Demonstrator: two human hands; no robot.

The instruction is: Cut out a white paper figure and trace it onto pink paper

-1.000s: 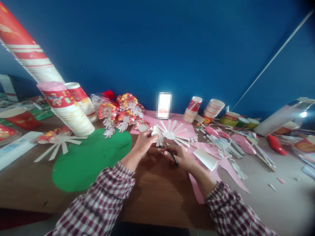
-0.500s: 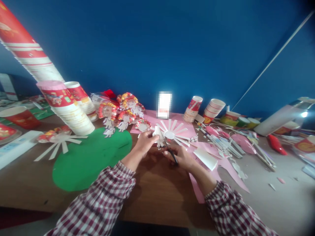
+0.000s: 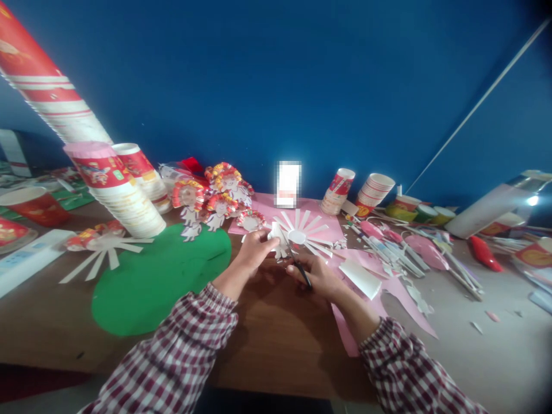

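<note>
Between the thumb and fingers of my left hand (image 3: 256,251) is a small white paper cutout (image 3: 279,247), its lower part hanging free. My right hand (image 3: 317,277) is closed around the dark handles of a pair of scissors (image 3: 303,273). The scissor blades point up and left, close against the cutout's right edge. Just beyond them, a paper cup cut into white strips (image 3: 297,236) lies spread out like a flower on a pink sheet (image 3: 321,208). Several lion figures (image 3: 219,208) with curled red and yellow manes are grouped beyond my left hand.
A green paper oval (image 3: 159,287) covers the table's left part. Leaning stacks of paper cups (image 3: 123,198) stand at left, more cups (image 3: 376,192) at back right. Markers (image 3: 399,256), pink scraps (image 3: 403,299) and a red tube (image 3: 485,254) litter the right. A blue wall (image 3: 276,86) rises behind.
Almost nothing differs. Both hands, the cutout and the scissors keep the same place, with at most a very slight shift at the cutout's lower edge.
</note>
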